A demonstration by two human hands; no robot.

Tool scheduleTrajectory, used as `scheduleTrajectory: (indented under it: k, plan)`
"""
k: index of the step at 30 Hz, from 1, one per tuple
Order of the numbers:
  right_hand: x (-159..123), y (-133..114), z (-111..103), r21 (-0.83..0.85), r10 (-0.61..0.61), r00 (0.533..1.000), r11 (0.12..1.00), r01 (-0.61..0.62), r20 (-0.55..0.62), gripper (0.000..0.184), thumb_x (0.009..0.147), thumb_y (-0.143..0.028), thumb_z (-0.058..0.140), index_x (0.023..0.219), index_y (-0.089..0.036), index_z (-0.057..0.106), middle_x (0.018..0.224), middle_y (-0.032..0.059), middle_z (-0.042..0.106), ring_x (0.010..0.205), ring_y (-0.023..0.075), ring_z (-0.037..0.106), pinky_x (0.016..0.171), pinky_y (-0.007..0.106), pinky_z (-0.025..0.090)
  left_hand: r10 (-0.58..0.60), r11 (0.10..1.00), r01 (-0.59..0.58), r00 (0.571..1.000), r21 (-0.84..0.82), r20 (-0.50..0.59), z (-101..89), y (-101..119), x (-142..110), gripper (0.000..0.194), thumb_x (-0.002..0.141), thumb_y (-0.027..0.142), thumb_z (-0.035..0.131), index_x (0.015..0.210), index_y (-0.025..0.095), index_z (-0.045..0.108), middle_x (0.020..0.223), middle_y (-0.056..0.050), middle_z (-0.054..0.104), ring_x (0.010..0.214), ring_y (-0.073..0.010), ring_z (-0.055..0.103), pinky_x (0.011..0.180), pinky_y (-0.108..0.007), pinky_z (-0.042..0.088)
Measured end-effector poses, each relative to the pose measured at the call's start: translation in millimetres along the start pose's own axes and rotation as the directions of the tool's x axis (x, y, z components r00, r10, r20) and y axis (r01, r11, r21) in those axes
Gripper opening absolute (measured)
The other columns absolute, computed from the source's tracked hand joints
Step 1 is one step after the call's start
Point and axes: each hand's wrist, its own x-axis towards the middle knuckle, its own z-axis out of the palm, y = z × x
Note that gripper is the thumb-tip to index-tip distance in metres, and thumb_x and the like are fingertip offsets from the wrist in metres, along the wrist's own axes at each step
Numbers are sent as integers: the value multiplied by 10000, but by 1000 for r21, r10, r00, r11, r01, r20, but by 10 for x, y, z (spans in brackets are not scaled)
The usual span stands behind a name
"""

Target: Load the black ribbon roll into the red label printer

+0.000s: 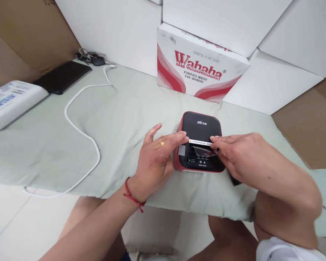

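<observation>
The device (202, 125) is sitting flat on the cloth (133, 116), right of the middle, with a white carton (198, 72) standing on its far side. Its black top and red sides are looking like hard plastic, so it is probably handling as a stiff, compact body of modest weight, easier to steady with 2 hands than with 1. The smooth top is likely offering little grip; the red sides, left and right, are giving the surer hold. The clear film (202, 151) on its near half is looking thin, crinkly and easy to tear. The white strip (199, 142) is lying across the top, likely just as flimsy, its ends being the places to take.

The left hand (155, 159) is touching near the strip's left end, its little finger spreading away and the others lying close together. The right hand (241, 152) is reaching over the strip's right end and the film, fingers pressing together; I cannot tell whether either is pinching anything.

The pale cloth is creasing, so it is perhaps shifting easily under a push. On the left a white cable (84, 134) is curving past the near edge; a white case (16, 103), a black slab (65, 76) and keys (89, 57) are lying farther left. White panels (119, 32) are standing along the far side, brown board (309, 127) on the right.
</observation>
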Motion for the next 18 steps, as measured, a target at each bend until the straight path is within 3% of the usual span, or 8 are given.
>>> scheduleTrajectory:
  k: [3, 7, 9, 12, 16, 18]
  plan:
    - [18, -31, -9, -4, 5, 999, 1000, -4, 35, 284, 902, -9, 538, 905, -204, 744, 956, 80, 851, 761, 274, 818, 601, 377, 594, -114, 987, 116, 993, -111, 24, -46, 19, 32, 533, 928, -17, 451, 1327, 260, 672, 1143, 34, 861, 1129, -182, 801, 1315, -535, 349]
    - [-47, 42, -30, 56, -9, 999, 998, 11, -34, 287, 985, -86, 525, 975, -234, 771, 1175, 91, 851, 1008, 291, 838, 693, 366, 660, -328, 838, 336, 940, -430, 96, -39, 22, 48, 299, 1031, 222, 624, 1315, 244, 717, 1117, -32, 860, 1237, -245, 753, 1252, -499, 451]
    - [-96, 84, -37, 67, -37, 998, 997, 41, -51, 299, 1027, -124, 501, 1076, -213, 783, 1260, 87, 832, 1056, 284, 835, 720, 364, 687, -357, 745, 368, 924, -556, 133, -6, 3, 45, 353, 1020, 278, 685, 1372, 248, 685, 1187, -68, 836, 1324, -265, 706, 1233, -482, 478]
    - [-165, 81, -30, 29, -104, 993, 994, 106, -60, 391, 1041, -129, 472, 1341, -133, 723, 1400, 101, 767, 1151, 282, 810, 756, 381, 714, -347, 665, 364, 924, -652, 161, 40, -54, 45, 476, 996, 292, 721, 1458, 307, 605, 1504, -82, 682, 1515, -273, 555, 1274, -489, 449]
    - [-251, -48, 49, 64, -232, 972, 970, 234, -45, 551, 1011, -95, 511, 1558, -131, 566, 1633, 77, 578, 1502, 250, 577, 1082, 392, 640, -362, 662, 399, 911, -634, 196, 46, -116, 59, 675, 952, 279, 755, 1552, 421, 482, 1737, -27, 434, 1671, -282, 312, 1314, -523, 394]
    - [-283, -119, 97, 82, -255, 966, 963, 257, -36, 613, 993, -110, 556, 1603, -145, 509, 1696, 77, 499, 1531, 238, 544, 1116, 387, 618, -364, 661, 413, 906, -626, 214, 41, -122, 65, 725, 951, 259, 736, 1584, 449, 437, 1758, -19, 399, 1678, -281, 296, 1323, -539, 377]
